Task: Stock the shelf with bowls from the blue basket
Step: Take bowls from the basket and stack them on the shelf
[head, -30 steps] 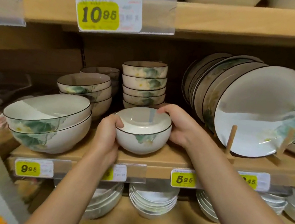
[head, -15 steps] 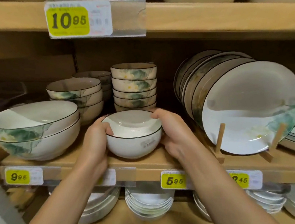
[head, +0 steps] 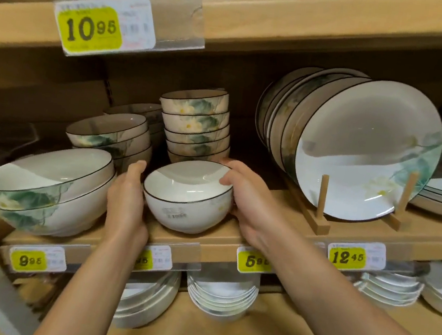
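Two hands cupped one white bowl: the left hand wrapped its left side, and the right hand curled around its right, thumb on the black rim. The bowl sat tilted at the front of the shelf, before a stack of five flowered bowls and beside two big nested bowls. Its sticker was unreadable. Yellow price tags read 10.95, 9.95 and 12.45.

Head view, close, facing shelf, slightly downward
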### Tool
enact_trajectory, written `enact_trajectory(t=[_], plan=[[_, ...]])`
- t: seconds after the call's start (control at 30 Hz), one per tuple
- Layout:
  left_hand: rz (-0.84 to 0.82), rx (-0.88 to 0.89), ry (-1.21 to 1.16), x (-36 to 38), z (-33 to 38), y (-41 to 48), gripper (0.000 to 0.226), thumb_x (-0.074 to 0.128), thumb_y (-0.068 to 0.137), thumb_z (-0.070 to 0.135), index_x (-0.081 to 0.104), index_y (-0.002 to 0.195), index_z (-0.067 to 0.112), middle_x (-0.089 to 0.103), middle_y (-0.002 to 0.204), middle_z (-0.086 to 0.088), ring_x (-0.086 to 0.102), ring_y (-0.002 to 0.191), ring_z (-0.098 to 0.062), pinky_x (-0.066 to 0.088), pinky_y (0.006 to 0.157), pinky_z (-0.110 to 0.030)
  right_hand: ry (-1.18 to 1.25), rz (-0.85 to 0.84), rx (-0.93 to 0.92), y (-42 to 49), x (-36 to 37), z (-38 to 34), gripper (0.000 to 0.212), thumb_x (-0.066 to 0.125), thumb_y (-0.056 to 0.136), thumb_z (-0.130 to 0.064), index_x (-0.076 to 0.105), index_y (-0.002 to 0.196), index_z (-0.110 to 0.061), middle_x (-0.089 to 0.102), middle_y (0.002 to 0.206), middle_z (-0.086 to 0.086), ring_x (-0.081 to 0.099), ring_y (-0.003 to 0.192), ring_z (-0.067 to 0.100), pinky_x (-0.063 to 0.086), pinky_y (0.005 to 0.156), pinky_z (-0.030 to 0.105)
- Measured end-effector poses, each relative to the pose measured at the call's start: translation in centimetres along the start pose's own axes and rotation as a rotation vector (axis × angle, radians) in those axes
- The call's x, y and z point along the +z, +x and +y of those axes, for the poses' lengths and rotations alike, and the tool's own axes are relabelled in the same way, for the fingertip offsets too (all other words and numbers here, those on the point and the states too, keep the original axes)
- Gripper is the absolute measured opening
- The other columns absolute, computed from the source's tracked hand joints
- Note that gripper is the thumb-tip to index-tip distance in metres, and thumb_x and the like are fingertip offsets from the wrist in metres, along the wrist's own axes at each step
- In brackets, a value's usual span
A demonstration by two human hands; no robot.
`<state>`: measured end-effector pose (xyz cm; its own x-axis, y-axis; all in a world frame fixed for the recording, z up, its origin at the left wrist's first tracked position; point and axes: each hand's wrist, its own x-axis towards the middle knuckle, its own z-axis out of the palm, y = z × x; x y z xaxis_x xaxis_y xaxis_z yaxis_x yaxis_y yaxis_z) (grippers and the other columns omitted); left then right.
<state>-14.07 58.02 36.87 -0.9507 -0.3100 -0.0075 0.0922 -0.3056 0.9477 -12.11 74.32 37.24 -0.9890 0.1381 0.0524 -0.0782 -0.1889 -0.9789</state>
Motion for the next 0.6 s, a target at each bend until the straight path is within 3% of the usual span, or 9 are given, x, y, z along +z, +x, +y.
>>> enact_trajectory(t=[0.07,0.13,0.23,0.33,0.4,0.5,0.6], plan=[[-0.095,0.048,-0.059,-0.2,-1.3,-2.1,0.034,0.063,0.076,0.047,0.069,0.103,0.026,0.072,0.1,0.007,0.065,0.102,-0.015,0.051,0.085,-0.036,-0.027,0.03,-0.019,-0.2,-0.4,0.1,0.052,0.052,0.067,-0.027,0.061,0.118,-0.022,0.062,0.12,0.003,0.056,0.114,0.02,0.045,0.1,0.038],[-0.235,0.072,-0.035,0.1,-2.4,-4.0,0.048,0.062,0.073,0.05,0.065,0.115,0.027,0.073,0.109,0.007,0.067,0.104,-0.012,0.051,0.086,-0.035,0.015,0.029,0.031,0.6,-0.6,-0.2,0.038,0.054,0.069,-0.026,0.065,0.104,-0.019,0.065,0.115,0.006,0.059,0.111,0.022,0.045,0.102,0.042],[-0.179,0.064,-0.023,0.9,-2.4,-3.7,0.042,0.058,0.076,0.039,0.064,0.115,0.025,0.073,0.109,0.001,0.068,0.103,-0.016,0.053,0.089,-0.04,0.101,0.006,0.095,0.8,-0.1,-0.2,0.026,0.054,0.076,-0.016,0.068,0.098,-0.013,0.071,0.107,0.013,0.064,0.105,0.028,0.047,0.101,0.047],[-0.167,-0.02,-0.052,1.3,-1.2,-2.3,0.027,0.047,0.087,0.028,0.067,0.102,0.019,0.076,0.097,-0.004,0.071,0.096,-0.022,0.055,0.085,-0.039,0.039,0.006,0.04,1.0,0.2,1.0,0.032,0.053,0.073,-0.028,0.067,0.099,-0.017,0.07,0.108,0.009,0.064,0.106,0.025,0.047,0.101,0.047],[-0.203,-0.022,-0.041,1.1,-1.2,-1.5,0.029,0.043,0.095,0.033,0.067,0.103,0.019,0.077,0.094,-0.001,0.072,0.092,-0.017,0.055,0.08,-0.035,0.005,-0.021,0.0,0.9,-0.1,1.4,0.035,0.053,0.074,-0.035,0.065,0.105,-0.023,0.07,0.108,0.004,0.064,0.106,0.02,0.049,0.099,0.045],[-0.176,-0.01,-0.031,0.8,-1.5,-1.3,0.046,0.039,0.098,0.051,0.06,0.125,0.019,0.074,0.109,0.0,0.07,0.102,-0.014,0.052,0.093,-0.035,0.0,-0.047,-0.05,0.8,-0.1,1.8,0.038,0.051,0.081,-0.038,0.061,0.116,-0.026,0.07,0.112,0.001,0.064,0.108,0.016,0.049,0.099,0.042],[-0.251,0.027,-0.019,1.1,-1.6,-2.3,0.063,0.033,0.092,0.065,0.057,0.131,0.022,0.069,0.121,-0.001,0.063,0.115,-0.016,0.043,0.106,-0.042,-0.035,0.035,-0.137,0.5,0.7,1.2,0.039,0.049,0.088,-0.039,0.056,0.124,-0.026,0.066,0.116,-0.002,0.062,0.108,0.013,0.052,0.092,0.035]])
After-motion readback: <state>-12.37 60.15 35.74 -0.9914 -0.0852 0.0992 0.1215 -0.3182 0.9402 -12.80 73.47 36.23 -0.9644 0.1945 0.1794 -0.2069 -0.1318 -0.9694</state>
